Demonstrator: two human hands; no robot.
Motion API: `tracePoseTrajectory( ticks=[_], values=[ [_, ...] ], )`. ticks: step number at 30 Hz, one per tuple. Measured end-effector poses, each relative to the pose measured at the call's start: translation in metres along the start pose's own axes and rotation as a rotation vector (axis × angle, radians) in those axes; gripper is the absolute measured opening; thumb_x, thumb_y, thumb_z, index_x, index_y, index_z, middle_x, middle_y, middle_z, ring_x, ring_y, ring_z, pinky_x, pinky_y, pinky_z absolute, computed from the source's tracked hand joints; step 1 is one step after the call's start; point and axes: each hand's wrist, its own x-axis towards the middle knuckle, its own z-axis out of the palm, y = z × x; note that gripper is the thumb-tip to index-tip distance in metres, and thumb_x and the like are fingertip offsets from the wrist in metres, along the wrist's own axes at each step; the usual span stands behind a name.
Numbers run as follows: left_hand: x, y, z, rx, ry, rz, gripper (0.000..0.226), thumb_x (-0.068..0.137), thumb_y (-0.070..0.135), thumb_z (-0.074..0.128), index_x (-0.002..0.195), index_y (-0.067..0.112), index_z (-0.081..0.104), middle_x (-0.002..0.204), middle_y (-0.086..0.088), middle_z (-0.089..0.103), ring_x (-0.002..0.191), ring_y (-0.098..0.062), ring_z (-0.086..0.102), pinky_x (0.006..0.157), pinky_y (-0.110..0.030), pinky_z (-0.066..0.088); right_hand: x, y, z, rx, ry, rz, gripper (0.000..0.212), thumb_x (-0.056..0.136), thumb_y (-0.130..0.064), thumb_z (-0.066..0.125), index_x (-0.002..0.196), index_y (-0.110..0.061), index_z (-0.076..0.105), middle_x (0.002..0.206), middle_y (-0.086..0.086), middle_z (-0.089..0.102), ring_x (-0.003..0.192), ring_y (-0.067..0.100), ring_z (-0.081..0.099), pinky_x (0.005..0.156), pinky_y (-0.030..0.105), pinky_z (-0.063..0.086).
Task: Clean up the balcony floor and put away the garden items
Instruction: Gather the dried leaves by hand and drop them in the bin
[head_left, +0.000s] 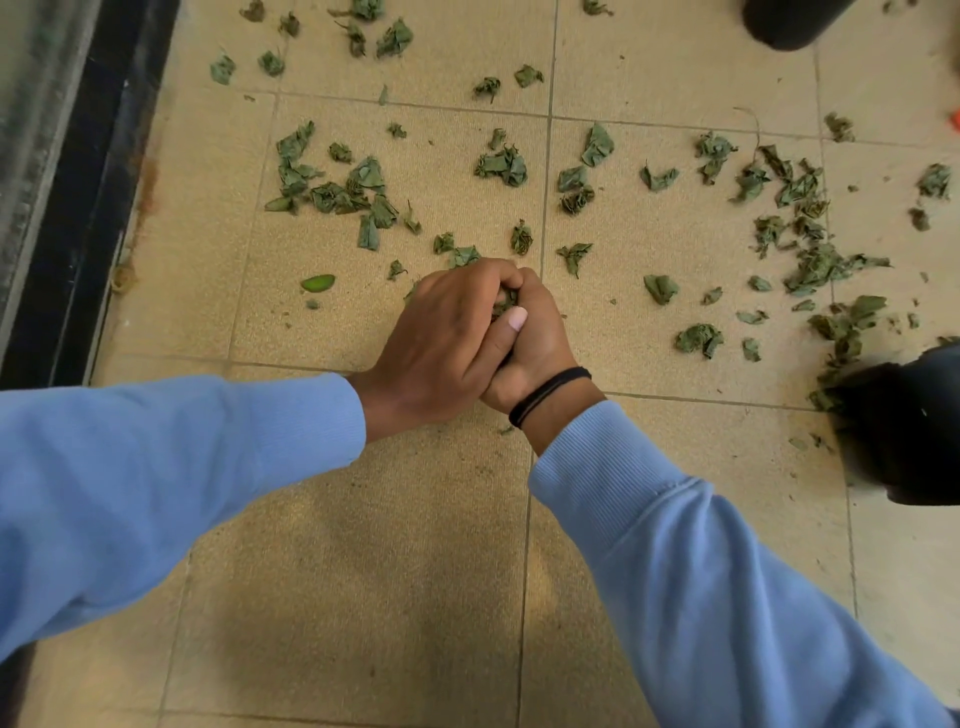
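Over the tan tiled floor (415, 571), near the middle of the view, the person's two hands are pressed together, cupping a small wad of crumpled leaves (503, 301) between them. Left hand (441, 343) lies over the top with its fingers (488, 273) curled down around the wad and its thumb laid across the front; right hand (535, 343) closes in from the other side, fingers bent inward against the left — both are clamped on the same bunch, of which only a sliver of green shows in the gap. A black band (550, 395) circles the right wrist, and both arms wear light blue sleeves (156, 467).

Beyond the hands, dried green leaves (337, 182) lie scattered over the tiles — a cluster to the left, loose pieces across the middle, and a denser drift at the right (810, 249) running down toward a dark, blurred object (904, 431) at the right edge. One fresher flat leaf (318, 282) lies apart on the left. A black pot (789, 21) is partly visible at the top right. A dark door track (93, 182) runs along the left side.
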Motion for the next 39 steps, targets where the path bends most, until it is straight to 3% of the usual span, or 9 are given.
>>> tracePoseTrajectory(
  ticks=[2,5,8,12,19,26,30,34,39],
  values=[
    [-0.001,-0.004,-0.001,-0.050,-0.023,-0.022,0.048,0.103,0.040,0.034,0.130,0.005,0.051,0.111,-0.007,0.062,0.101,-0.018,0.056,0.098,-0.038,0.039,0.003,-0.004,0.002,0.028,0.046,-0.054,0.038,0.097,-0.036,0.050,0.062,-0.022,0.041,0.057,-0.005,0.040,0.051,0.010,0.045,0.054,0.025,0.047],
    [0.003,-0.021,-0.006,-0.001,0.008,-0.026,0.045,0.104,0.038,0.039,0.134,0.007,0.051,0.128,-0.008,0.059,0.119,-0.020,0.052,0.104,-0.038,0.036,-0.001,-0.014,0.002,-0.041,0.149,-0.125,0.037,0.095,-0.033,0.047,0.061,-0.022,0.039,0.051,-0.004,0.039,0.043,0.013,0.039,0.060,0.025,0.044],
    [0.018,-0.054,-0.014,0.241,0.061,-0.017,0.046,0.101,0.037,0.054,0.135,0.007,0.055,0.130,-0.015,0.054,0.119,-0.029,0.051,0.099,-0.045,0.043,-0.006,-0.031,-0.005,0.077,0.197,-0.201,0.033,0.096,-0.030,0.043,0.064,-0.022,0.039,0.051,-0.004,0.036,0.039,0.014,0.031,0.047,0.020,0.028],
    [0.040,-0.082,-0.024,0.308,-0.176,0.005,0.048,0.100,0.039,0.060,0.143,0.017,0.057,0.151,-0.017,0.042,0.134,-0.037,0.042,0.108,-0.049,0.040,-0.008,-0.050,-0.015,0.207,0.207,-0.199,0.028,0.091,-0.024,0.040,0.063,-0.022,0.038,0.051,-0.005,0.036,0.037,0.014,0.030,0.043,0.018,0.027],
    [0.055,-0.078,-0.021,0.352,-0.200,0.204,0.020,0.092,0.008,0.070,0.110,0.005,0.076,0.101,-0.012,0.070,0.091,-0.034,0.061,0.072,-0.045,0.056,-0.005,-0.056,-0.017,0.291,0.115,-0.084,0.034,0.093,-0.025,0.041,0.059,-0.022,0.040,0.050,-0.005,0.040,0.037,0.012,0.032,0.042,0.014,0.029],
    [0.055,-0.024,-0.021,-0.077,0.041,0.063,0.014,0.087,0.004,0.070,0.096,0.006,0.081,0.089,-0.008,0.074,0.077,-0.017,0.069,0.072,-0.029,0.058,0.002,-0.052,-0.021,0.298,0.107,-0.058,0.039,0.098,-0.028,0.039,0.060,-0.021,0.041,0.050,-0.005,0.040,0.037,0.012,0.035,0.041,0.014,0.030],
    [0.050,0.037,-0.006,-0.350,0.174,0.003,0.016,0.082,-0.001,0.070,0.092,0.004,0.080,0.088,-0.005,0.073,0.082,-0.014,0.070,0.072,-0.029,0.059,-0.003,-0.047,-0.015,0.267,0.041,-0.051,0.036,0.101,-0.032,0.037,0.080,-0.012,0.058,0.064,0.007,0.060,0.058,0.022,0.064,0.064,0.029,0.056],
    [0.046,0.037,0.004,-0.252,0.093,0.107,0.020,0.085,-0.002,0.063,0.097,0.005,0.078,0.096,-0.007,0.072,0.093,-0.023,0.067,0.081,-0.042,0.054,-0.023,-0.047,-0.010,0.455,-0.066,-0.066,0.034,0.098,-0.020,0.043,0.070,-0.004,0.057,0.054,0.009,0.057,0.043,0.023,0.063,0.042,0.026,0.054],
    [0.049,0.029,0.005,-0.097,0.108,0.158,0.020,0.083,0.000,0.052,0.090,0.004,0.070,0.090,-0.007,0.066,0.091,-0.030,0.056,0.080,-0.048,0.045,-0.028,-0.048,0.000,0.404,-0.090,-0.040,0.032,0.101,-0.018,0.039,0.072,-0.011,0.052,0.055,0.004,0.051,0.043,0.019,0.059,0.044,0.026,0.054]
  ],
)
